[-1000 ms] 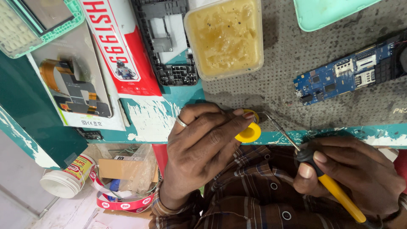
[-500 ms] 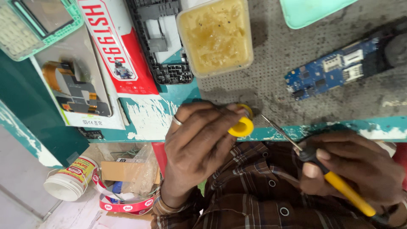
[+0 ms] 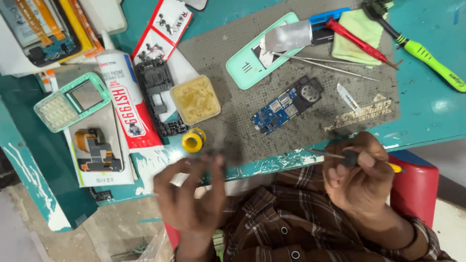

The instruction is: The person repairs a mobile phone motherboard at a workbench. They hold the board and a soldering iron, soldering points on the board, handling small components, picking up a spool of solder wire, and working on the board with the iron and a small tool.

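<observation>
My left hand (image 3: 191,199) hovers blurred below the table edge, fingers apart, nothing visible in it. Just beyond its fingertips a yellow solder spool (image 3: 194,140) lies on the table beside a square tub of yellowish paste (image 3: 195,99). My right hand (image 3: 360,175) is closed on a thin tool with a black collar and yellow handle (image 3: 395,168); its metal tip (image 3: 318,153) points left along the table edge. A blue circuit board (image 3: 280,109) with a round black speaker lies on the grey work mat (image 3: 233,121), above and between both hands.
On the mat: a mint phone back cover (image 3: 252,60), tweezers (image 3: 325,64), a red screwdriver (image 3: 357,40). A green-handled brush (image 3: 429,56) lies far right. At left are a white-and-red glue tube (image 3: 128,104), a black phone frame (image 3: 156,90) and a mint keypad (image 3: 73,102). A red stool (image 3: 418,187) stands under my right arm.
The yellow spool has left my left hand and now lies on the table; that hand has pulled back toward my body. My head has lifted, showing more of the table.
</observation>
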`<control>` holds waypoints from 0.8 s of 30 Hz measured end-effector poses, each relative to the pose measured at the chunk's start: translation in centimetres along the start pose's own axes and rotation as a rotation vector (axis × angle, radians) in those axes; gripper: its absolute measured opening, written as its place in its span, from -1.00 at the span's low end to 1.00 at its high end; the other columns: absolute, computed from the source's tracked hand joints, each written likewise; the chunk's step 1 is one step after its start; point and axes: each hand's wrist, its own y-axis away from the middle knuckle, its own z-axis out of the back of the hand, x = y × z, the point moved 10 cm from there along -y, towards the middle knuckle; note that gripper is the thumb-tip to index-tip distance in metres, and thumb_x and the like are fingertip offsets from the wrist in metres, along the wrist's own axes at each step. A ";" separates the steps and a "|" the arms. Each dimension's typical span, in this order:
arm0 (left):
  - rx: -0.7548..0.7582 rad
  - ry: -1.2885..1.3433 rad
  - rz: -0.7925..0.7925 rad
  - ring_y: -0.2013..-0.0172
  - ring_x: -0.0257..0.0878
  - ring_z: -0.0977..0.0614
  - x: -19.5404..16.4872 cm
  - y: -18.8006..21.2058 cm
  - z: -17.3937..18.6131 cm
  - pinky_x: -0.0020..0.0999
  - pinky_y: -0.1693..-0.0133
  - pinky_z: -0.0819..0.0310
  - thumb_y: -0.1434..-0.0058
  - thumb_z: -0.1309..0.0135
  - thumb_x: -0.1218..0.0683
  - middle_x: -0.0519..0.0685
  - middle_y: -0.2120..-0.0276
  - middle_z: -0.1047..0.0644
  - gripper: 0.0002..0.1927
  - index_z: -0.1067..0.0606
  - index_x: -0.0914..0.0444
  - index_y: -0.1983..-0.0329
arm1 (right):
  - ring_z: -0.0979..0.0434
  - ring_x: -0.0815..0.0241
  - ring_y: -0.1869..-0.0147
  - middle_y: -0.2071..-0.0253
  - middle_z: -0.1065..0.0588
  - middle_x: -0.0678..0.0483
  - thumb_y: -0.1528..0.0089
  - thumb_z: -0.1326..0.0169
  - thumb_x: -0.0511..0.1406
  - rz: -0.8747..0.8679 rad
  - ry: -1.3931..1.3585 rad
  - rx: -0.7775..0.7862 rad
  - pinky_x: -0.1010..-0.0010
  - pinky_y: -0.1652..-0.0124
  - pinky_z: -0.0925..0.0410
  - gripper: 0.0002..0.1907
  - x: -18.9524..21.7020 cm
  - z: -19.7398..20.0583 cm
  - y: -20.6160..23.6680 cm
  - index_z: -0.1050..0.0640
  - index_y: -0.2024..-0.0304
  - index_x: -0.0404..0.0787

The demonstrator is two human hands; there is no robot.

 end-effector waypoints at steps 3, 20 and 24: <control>0.135 0.189 -0.150 0.14 -0.12 -0.59 -2.5 1.7 -1.6 -0.23 0.10 -0.52 -0.19 -0.39 0.31 -0.02 0.18 -0.57 -0.70 -0.54 0.27 0.09 | -0.53 0.11 0.43 0.46 -0.51 -0.10 -0.43 -0.04 -0.34 0.173 0.104 -0.029 0.42 0.45 -0.47 -0.81 2.5 1.4 0.6 -0.44 0.30 -0.27; 0.367 0.083 0.077 0.11 -0.07 -0.54 -0.3 1.1 -9.0 -0.24 0.09 -0.44 -0.25 -0.30 0.31 0.01 0.10 -0.53 -0.64 -0.56 0.24 -0.10 | -0.52 0.22 0.34 0.24 -0.48 0.01 -0.48 0.23 -0.12 0.383 0.762 0.065 0.47 0.32 -0.47 -0.59 5.3 16.2 4.4 -0.56 0.12 -0.22; 0.387 0.061 0.109 0.11 -0.07 -0.54 -0.2 0.7 -9.6 -0.25 0.10 -0.45 -0.24 -0.29 0.32 0.01 0.09 -0.52 -0.65 -0.59 0.22 -0.08 | -0.54 0.22 0.32 0.22 -0.50 0.02 -0.48 0.22 -0.12 0.350 0.752 0.082 0.46 0.31 -0.49 -0.60 5.3 17.6 4.7 -0.57 0.11 -0.21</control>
